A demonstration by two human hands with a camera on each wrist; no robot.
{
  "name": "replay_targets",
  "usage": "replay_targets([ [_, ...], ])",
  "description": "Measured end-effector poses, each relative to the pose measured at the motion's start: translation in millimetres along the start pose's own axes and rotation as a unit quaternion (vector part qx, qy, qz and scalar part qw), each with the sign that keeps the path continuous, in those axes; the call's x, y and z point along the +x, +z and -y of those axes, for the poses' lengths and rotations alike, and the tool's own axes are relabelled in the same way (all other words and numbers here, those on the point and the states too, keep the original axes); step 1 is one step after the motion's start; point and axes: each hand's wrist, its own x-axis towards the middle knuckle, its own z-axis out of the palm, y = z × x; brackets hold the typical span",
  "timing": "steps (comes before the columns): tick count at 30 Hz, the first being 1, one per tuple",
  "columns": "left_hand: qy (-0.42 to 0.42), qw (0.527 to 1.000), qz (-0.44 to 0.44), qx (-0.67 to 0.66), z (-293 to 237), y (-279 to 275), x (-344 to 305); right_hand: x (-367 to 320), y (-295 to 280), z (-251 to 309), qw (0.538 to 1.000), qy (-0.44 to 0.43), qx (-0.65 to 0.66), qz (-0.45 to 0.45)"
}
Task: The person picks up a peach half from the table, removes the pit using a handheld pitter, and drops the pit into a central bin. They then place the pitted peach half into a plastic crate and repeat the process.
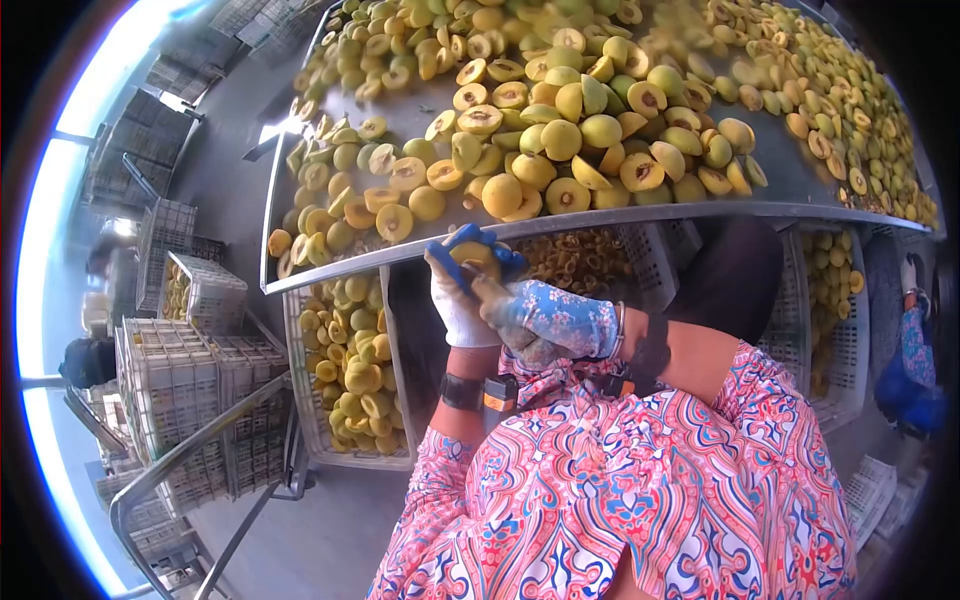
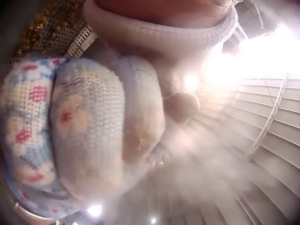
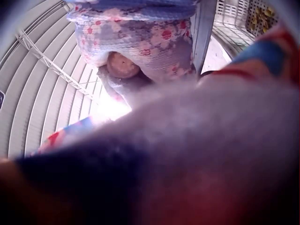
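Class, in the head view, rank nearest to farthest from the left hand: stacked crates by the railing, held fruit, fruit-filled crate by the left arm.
1. Held fruit, in the left hand.
2. Fruit-filled crate, lower left.
3. Stacked crates, farther left.

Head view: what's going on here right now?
A gloved person is handling a fruit at the table's near edge. The left hand has it in its grip; the right hand is close against it, its hold unclear. Cut fruit halves lie heaped on the table, and crates of fruit stand below.
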Motion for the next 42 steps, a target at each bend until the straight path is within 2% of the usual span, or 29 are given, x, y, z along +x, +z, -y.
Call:
replay_targets([
  [4, 0.1, 0.984, -0.145, 0.003, -34, -39, 8, -10, -10, -2, 0.997, -0.004, 0.0, 0.076],
  [5, 0.14, 0.976, -0.152, 0.074, -54, -42, 2, -13, -21, 1, 0.995, -0.003, 0.0, 0.1],
  [6, 0.177, 0.961, -0.156, 0.144, -76, -46, -8, -15, -30, 5, 0.987, -0.037, -0.149, 0.056],
  [7, 0.22, 0.917, -0.192, 0.272, -96, -64, -11, -17, -38, 6, 0.954, -0.068, -0.292, 0.011],
  [8, 0.259, 0.853, -0.224, 0.394, -115, -86, -12, -9, -66, -8, 0.861, -0.126, -0.491, -0.046],
  [9, 0.327, 0.635, -0.225, 0.663, -135, -105, -14, -1, -93, -21, 0.721, -0.157, -0.663, -0.127],
  [10, 0.354, 0.337, -0.198, 0.85, -150, -115, -16, -1, -105, -28, 0.688, -0.157, -0.696, -0.134],
  [12, 0.362, 0.419, -0.129, 0.823, -156, -99, -1, -3, -119, -38, 0.619, -0.156, -0.755, -0.149],
  [14, 0.346, 0.474, -0.012, 0.81, -143, -61, 29, 5, -141, -52, 0.564, 0.092, -0.82, -0.03],
  [15, 0.333, 0.424, 0.036, 0.842, -133, -46, 47, 8, -160, -64, 0.481, -0.07, -0.872, 0.056],
  [16, 0.316, 0.372, 0.082, 0.869, -120, -31, 64, 7, -154, -63, 0.52, -0.04, -0.853, 0.002],
  [18, 0.209, 0.284, 0.102, 0.93, -97, -5, 89, 4, -138, -59, 0.59, 0.022, -0.8, -0.107],
  [19, 0.157, 0.25, 0.099, 0.95, -89, -4, 105, 5, -144, -60, 0.521, 0.1, -0.847, -0.007],
  [21, 0.056, 0.18, 0.092, 0.978, -74, -2, 130, -6, -145, -62, 0.572, 0.114, -0.81, -0.058],
  [22, 0.049, 0.194, 0.104, 0.974, -74, 1, 134, -12, -142, -61, 0.596, 0.122, -0.789, -0.083],
  [23, 0.04, 0.209, 0.114, 0.97, -78, 3, 137, -7, -166, -76, 0.588, -0.005, -0.806, -0.07],
  [24, 0.03, 0.222, 0.124, 0.967, -83, 7, 137, -11, -160, -70, 0.604, -0.026, -0.793, -0.076],
  [25, 0.086, 0.249, 0.125, 0.956, -88, 6, 129, -17, -145, -54, 0.619, -0.049, -0.78, -0.082],
  [27, 0.033, 0.56, 0.094, 0.822, -105, 2, 122, -24, -126, -27, 0.661, -0.061, -0.741, -0.102],
  [28, 0.001, 0.693, 0.072, 0.717, -110, 1, 113, -31, -115, -20, 0.653, -0.075, -0.743, -0.124],
  [29, -0.03, 0.827, 0.104, 0.552, -115, 0, 100, -40, -103, -12, 0.645, -0.088, -0.746, -0.142],
  [31, -0.108, 0.908, 0.127, 0.384, -111, -1, 76, -49, -75, 10, 0.646, -0.106, -0.735, -0.178],
  [32, -0.147, 0.935, 0.138, 0.292, -105, -2, 66, -47, -68, 14, 0.654, -0.164, -0.714, -0.188],
  [34, -0.091, 0.922, 0.17, 0.335, -91, -1, 50, -43, -58, 21, 0.663, -0.278, -0.663, -0.21],
  [37, -0.126, 0.94, 0.17, 0.267, -75, -5, 36, -34, -23, 29, 0.68, -0.365, -0.601, -0.208],
  [38, -0.155, 0.949, 0.162, 0.222, -70, -6, 32, -30, -17, 27, 0.691, -0.37, -0.586, -0.207],
  [39, -0.127, 0.951, 0.098, 0.263, -60, 4, 24, -26, -12, 25, 0.701, -0.374, -0.571, -0.206],
  [41, -0.092, 0.935, 0.104, 0.327, -49, 5, 21, -19, -7, 19, 0.714, -0.362, -0.56, -0.214],
  [42, -0.089, 0.932, 0.108, 0.336, -48, 6, 19, -17, -6, 17, 0.691, -0.363, -0.586, -0.216],
])
